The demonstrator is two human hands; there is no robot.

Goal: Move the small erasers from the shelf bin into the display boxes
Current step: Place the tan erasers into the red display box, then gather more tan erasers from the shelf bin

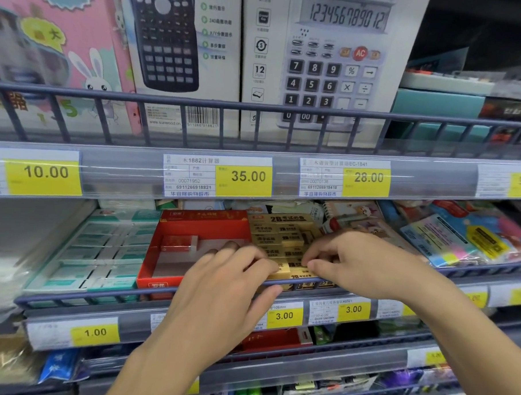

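Presently, the small erasers (284, 238) are sitting in the tan display box (277, 219) on the middle shelf, in tan printed sleeves, packed in neat rows. Both hands are working at the front row: the left hand (229, 273) is pinching a pale eraser (281, 270) at its end, while the right hand (355, 261) is pinching the neighbouring one with curled fingertips. Judged advisable: seat each piece flat, label up, flush with its row. Just beside it, the red display box (172, 280) is lying nearly bare, holding one red eraser (181, 241).

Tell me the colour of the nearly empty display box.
Red display box, seen in the head view.
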